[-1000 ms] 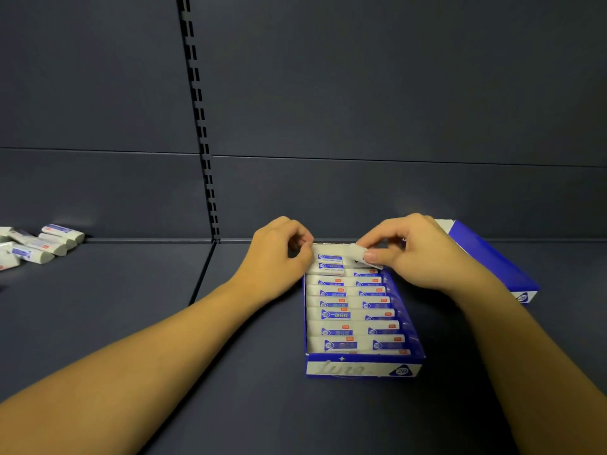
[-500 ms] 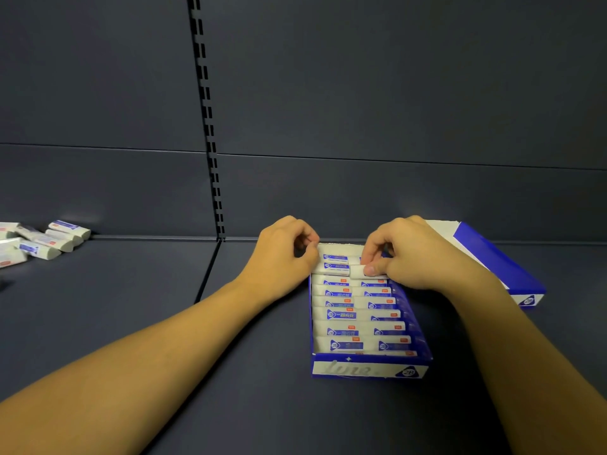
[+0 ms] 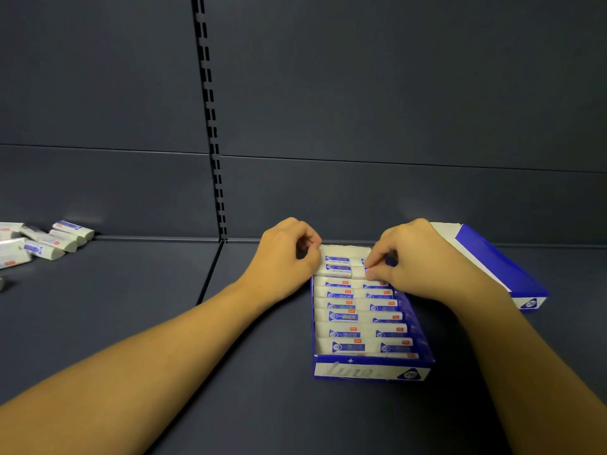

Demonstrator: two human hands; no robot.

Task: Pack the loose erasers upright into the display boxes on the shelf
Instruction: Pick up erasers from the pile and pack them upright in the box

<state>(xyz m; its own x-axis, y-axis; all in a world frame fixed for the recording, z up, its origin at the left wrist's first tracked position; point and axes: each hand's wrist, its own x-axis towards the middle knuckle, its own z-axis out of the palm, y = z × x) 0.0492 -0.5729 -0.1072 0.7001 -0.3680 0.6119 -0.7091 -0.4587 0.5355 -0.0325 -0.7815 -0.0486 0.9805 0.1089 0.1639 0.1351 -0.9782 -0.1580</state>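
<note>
Dark shelf. Both hands sit at the far end of the box (image 3: 371,369): the right hand (image 3: 417,257) pinches an eraser (image 3: 358,273), the left hand (image 3: 285,254) curls against the box's side. Light, rubbery; best pinched by the ends.

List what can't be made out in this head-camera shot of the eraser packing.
- Back rows of the display box: covered by the left hand and right hand, so whether that end is full is unknown.
- Second box: its inside faces away, and the right wrist hides part of it.
- Loose erasers: the pile is cut off by the left edge, so no count.
- Label print: too small to read.
</note>
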